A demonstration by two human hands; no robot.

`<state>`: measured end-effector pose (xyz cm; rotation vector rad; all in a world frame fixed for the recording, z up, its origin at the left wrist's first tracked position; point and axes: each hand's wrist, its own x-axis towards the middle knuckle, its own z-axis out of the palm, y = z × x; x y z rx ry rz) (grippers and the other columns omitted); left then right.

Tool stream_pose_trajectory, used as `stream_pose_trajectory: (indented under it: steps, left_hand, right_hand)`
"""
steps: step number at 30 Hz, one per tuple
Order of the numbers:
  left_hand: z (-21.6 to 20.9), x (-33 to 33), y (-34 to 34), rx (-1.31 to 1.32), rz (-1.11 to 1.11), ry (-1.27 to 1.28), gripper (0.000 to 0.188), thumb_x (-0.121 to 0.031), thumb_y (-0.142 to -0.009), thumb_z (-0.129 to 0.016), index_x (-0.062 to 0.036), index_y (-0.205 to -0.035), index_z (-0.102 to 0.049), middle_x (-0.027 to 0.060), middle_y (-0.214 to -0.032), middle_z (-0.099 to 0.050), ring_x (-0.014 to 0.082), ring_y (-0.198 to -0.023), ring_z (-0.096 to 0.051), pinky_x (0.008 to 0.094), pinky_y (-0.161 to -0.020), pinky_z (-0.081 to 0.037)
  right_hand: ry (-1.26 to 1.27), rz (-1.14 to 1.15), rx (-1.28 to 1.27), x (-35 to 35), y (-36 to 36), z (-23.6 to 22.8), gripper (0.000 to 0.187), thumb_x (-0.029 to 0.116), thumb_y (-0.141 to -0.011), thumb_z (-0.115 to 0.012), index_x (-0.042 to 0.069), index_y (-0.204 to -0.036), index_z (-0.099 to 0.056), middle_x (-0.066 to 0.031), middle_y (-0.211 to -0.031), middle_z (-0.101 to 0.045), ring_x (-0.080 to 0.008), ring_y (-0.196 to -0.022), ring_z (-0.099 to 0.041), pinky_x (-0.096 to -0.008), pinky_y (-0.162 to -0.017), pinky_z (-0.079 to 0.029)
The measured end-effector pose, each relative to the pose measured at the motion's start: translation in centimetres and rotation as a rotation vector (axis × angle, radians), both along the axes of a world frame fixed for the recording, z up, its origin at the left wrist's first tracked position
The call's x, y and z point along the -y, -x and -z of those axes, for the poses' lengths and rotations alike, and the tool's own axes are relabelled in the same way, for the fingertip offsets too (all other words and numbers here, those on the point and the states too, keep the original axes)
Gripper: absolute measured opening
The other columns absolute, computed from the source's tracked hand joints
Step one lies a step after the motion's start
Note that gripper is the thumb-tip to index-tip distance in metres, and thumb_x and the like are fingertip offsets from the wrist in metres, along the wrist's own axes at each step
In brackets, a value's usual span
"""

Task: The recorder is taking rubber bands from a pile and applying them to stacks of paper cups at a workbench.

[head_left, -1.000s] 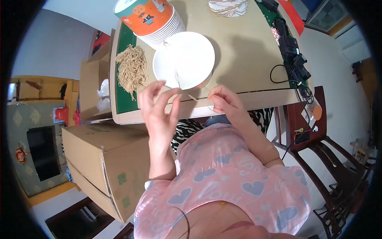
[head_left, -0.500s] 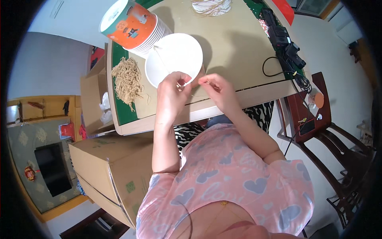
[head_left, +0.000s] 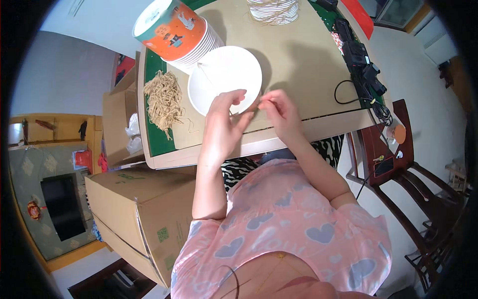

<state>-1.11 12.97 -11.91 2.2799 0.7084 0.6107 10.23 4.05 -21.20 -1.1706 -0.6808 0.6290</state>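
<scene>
A white paper tub [head_left: 226, 70] stands on the table in front of me, its mouth turned towards me. A thin tan string [head_left: 204, 69] crosses its inside from the far left rim. My left hand [head_left: 224, 119] is open at the tub's near rim, fingers over the mouth and thumb apart outside. Just right of the tub, my right hand [head_left: 283, 115] is closed in a pinch; what lies between its fingertips is too small to make out. A loose pile of tan strings [head_left: 163, 99] lies to the left.
A stack of orange printed paper tubs [head_left: 181, 37] leans beyond the white tub. At the far side sits a white ribbed stack [head_left: 273, 11] with tan strings over it. Black adapters and cables [head_left: 356, 52] line the table's right edge. A cardboard box [head_left: 144, 219] stands lower left.
My left hand has opened from its pinch at the tub's rim, thumb now spread from the fingers. The right hand stays pinched beside the tub. The whole view has shifted slightly.
</scene>
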Motion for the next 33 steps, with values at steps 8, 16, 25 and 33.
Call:
stream_pose_trajectory:
  steps: [8, 16, 25, 33]
  left_hand:
    - [-1.4, 3.1, 2.3, 0.099, 0.041, -0.356, 0.041, -0.001, -0.071, -0.072, -0.0069, -0.111, -0.065, 0.0084, -0.111, -0.059, 0.0296, -0.104, -0.052, 0.039, -0.089, -0.043]
    - [-0.4, 2.8, 2.9, 0.088, 0.058, -0.236, 0.019, -0.003, -0.071, -0.072, -0.0074, -0.09, -0.07, 0.0036, -0.102, -0.063, 0.0239, -0.096, -0.055, 0.035, -0.08, -0.041]
    - [-0.5, 2.4, 3.1, 0.062, 0.045, -0.297, 0.017, -0.002, -0.071, -0.071, -0.0065, -0.087, -0.066, 0.0056, -0.099, -0.064, 0.0248, -0.094, -0.057, 0.0364, -0.081, -0.042]
    - [-1.3, -0.1, 0.4, 0.064, 0.134, -0.275, 0.02, 0.0, -0.081, -0.06, -0.0017, -0.101, -0.065, 0.0141, -0.096, -0.065, 0.0306, -0.096, -0.06, 0.0389, -0.084, -0.044]
  right_hand:
    - [-0.129, -0.114, -0.104, 4.1, 2.0, -3.7, 0.012, 0.002, -0.093, -0.052, 0.004, -0.104, -0.051, -0.0023, -0.086, -0.059, -0.0047, -0.071, -0.051, -0.0171, -0.061, -0.041]
    - [-0.025, -0.109, 0.098, 4.3, 2.0, -4.5, 0.016, 0.002, -0.086, -0.062, 0.005, -0.101, -0.057, 0.0036, -0.075, -0.052, -0.0034, -0.063, -0.044, -0.0183, -0.055, -0.036]
    - [0.212, -0.047, 0.199, 3.7, 1.9, -3.6, 0.008, 0.003, -0.081, -0.068, 0.005, -0.088, -0.065, 0.0096, -0.061, -0.034, -0.001, -0.054, -0.026, -0.0194, -0.049, -0.022]
    - [0.023, 0.004, -0.131, 1.6, 1.5, -1.5, 0.006, 0.002, -0.087, -0.062, 0.005, -0.083, -0.057, 0.0118, -0.059, -0.034, 0.0009, -0.052, -0.029, -0.0192, -0.047, -0.022]
